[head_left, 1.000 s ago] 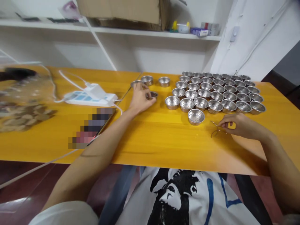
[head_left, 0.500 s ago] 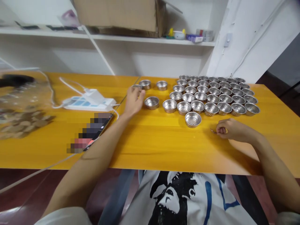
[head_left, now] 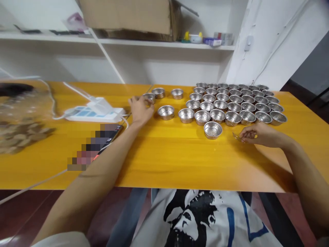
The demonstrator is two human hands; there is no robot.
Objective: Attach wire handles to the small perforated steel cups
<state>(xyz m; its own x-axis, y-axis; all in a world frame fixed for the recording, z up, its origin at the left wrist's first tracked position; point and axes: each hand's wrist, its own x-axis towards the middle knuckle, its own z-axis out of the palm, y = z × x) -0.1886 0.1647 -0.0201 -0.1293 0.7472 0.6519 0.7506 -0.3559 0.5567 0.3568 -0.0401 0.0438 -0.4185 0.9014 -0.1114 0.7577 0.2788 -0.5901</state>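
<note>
My left hand (head_left: 141, 109) is over the back left of the table, fingers apart and holding nothing. Just behind its fingertips is a small perforated metal cup (head_left: 150, 97), partly hidden by the hand. Two more cups, one touching (head_left: 158, 92) and one apart (head_left: 177, 93), stand to its right, and another (head_left: 166, 112) is nearer me. On the right, the closed fingers of my right hand (head_left: 254, 134) pinch a thin shiny metal piece (head_left: 236, 137), too small to name. A single cup (head_left: 212, 130) stands in front of close rows of such cups (head_left: 233, 118).
Left of my arm lie a phone (head_left: 110, 137) and a white power strip (head_left: 95, 114) with cables. Brown pieces (head_left: 24, 135) are heaped at the far left, beside a clear plastic bag (head_left: 23, 103). A shelf with a cardboard box (head_left: 128, 15) runs behind the table.
My left hand has drawn left and slightly back from the cup at its fingertips, and its fingers have spread. My right hand has shifted slightly right and up, still pinching the metal piece.
</note>
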